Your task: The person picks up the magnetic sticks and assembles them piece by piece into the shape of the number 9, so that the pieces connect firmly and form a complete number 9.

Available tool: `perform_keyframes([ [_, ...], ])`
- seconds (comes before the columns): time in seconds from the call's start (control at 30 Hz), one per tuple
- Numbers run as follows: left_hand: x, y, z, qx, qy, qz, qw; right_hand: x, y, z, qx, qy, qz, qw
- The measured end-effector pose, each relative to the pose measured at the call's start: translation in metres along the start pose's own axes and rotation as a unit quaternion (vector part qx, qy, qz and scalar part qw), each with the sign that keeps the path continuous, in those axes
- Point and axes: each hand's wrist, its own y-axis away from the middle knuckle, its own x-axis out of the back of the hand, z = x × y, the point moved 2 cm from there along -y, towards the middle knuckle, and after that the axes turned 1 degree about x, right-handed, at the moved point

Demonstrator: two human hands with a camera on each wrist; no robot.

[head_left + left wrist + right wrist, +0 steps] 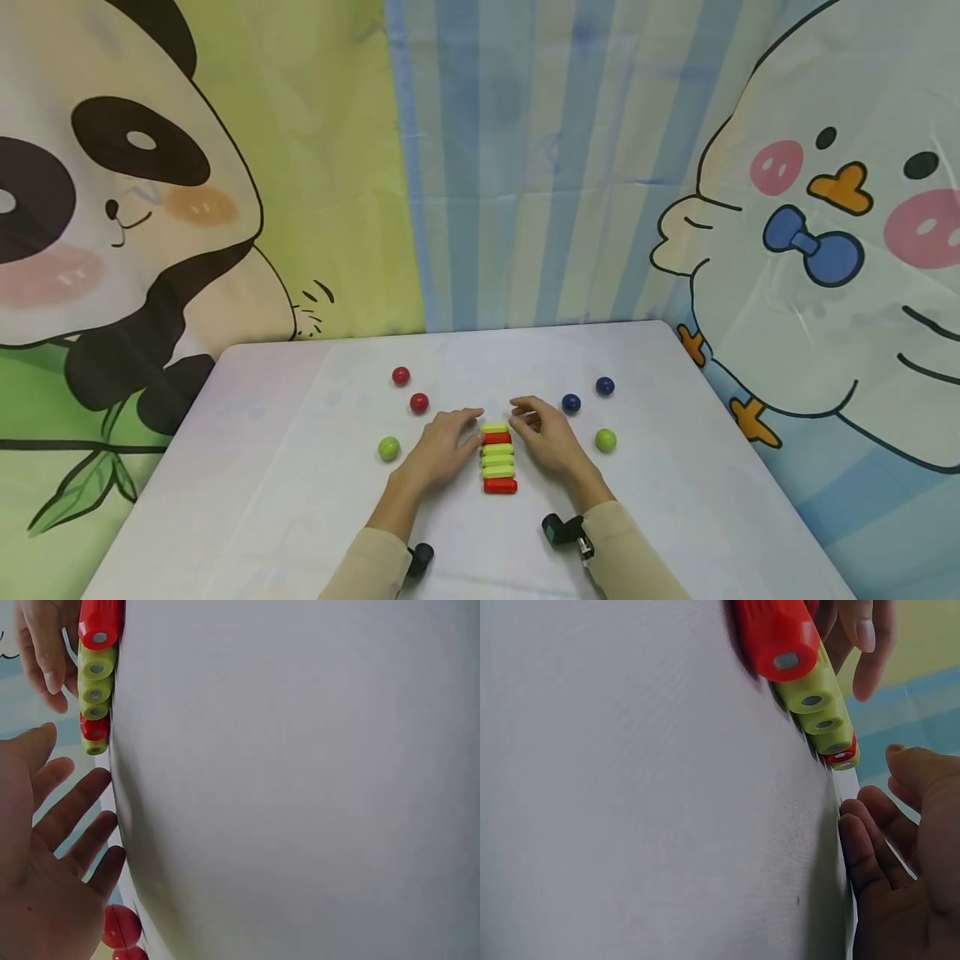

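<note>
A column of short magnetic rods lies on the white table, side by side. The nearest is a red rod (500, 486), followed by several yellow-green rods (498, 461), another red rod (843, 755) and a yellow-green rod (495, 428) at the far end. Grey magnet tips show on the rod ends in both wrist views. To the left of the column is my left hand (442, 446), its fingers spread and loosely bent, thumb close to the far red rod. My right hand (551, 437) curves loosely beside the far end on the right. Neither hand holds anything.
Two red balls (409, 389) and a green ball (388, 449) sit left of the hands. On the right are two dark blue balls (572, 404) and another green ball (606, 440). Behind the table (285, 467) hangs a printed cloth (487, 167) with cartoon animals.
</note>
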Motion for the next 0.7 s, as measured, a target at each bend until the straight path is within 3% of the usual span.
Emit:
perform_keyframes([
  [0.23, -0.005, -0.007, 0.0, -0.016, -0.012, 0.011, 0.9997, -0.002, -0.004, -0.003, 0.016, 0.001, -0.011, 0.9998],
  [0.7, -0.007, -0.02, -0.001, -0.016, -0.029, 0.025, 0.9991, -0.008, -0.016, -0.007, 0.029, 0.04, -0.048, 0.9976],
])
